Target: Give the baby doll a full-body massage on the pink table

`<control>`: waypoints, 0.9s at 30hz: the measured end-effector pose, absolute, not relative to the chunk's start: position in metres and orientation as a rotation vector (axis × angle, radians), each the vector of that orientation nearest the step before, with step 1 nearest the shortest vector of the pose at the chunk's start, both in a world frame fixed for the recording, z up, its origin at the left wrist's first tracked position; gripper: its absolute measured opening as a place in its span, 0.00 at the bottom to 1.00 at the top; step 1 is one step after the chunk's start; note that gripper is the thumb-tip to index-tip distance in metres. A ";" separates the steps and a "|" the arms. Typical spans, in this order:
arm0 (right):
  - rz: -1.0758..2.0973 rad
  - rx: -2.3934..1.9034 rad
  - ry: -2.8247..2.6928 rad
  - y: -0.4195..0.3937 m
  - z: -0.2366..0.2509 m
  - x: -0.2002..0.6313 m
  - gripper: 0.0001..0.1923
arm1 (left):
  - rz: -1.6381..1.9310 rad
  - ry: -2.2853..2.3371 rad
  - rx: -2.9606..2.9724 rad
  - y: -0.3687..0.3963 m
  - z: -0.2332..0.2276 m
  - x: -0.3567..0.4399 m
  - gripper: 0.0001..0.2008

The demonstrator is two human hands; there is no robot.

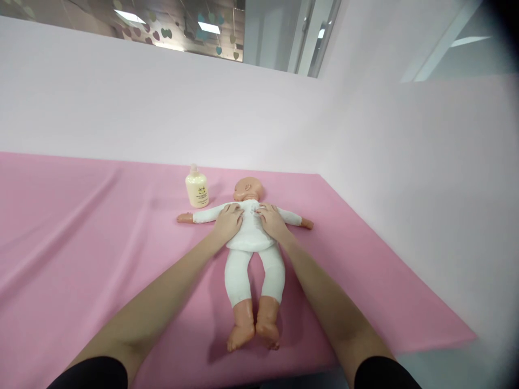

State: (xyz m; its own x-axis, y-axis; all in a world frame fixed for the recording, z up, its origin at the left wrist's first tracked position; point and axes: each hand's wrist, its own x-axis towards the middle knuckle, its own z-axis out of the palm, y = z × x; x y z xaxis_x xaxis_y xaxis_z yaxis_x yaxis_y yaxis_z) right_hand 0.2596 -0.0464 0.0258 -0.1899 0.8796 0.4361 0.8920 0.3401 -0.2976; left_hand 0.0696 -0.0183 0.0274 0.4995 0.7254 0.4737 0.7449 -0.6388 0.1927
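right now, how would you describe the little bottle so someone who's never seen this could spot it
Start at the pink sheet that covers the surface, and find the baby doll lying on its back with the left hand and right hand on its chest. Just beyond the doll's outstretched arm, beside its head, stands the bottle. It is the only upright thing there: squat, pale yellow, with a light cap and a small printed label.

My view: two bare forearms, left hand [227, 221] and right hand [272, 220] ungloved, no rings or watch visible. Black sleeves [94, 374] end at the elbows, plain fabric, unmarked, smooth hems.
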 end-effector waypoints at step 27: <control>0.244 -1.728 -2.307 -0.088 0.070 0.233 0.19 | -0.283 -1.288 -2.963 -0.064 0.066 0.076 0.15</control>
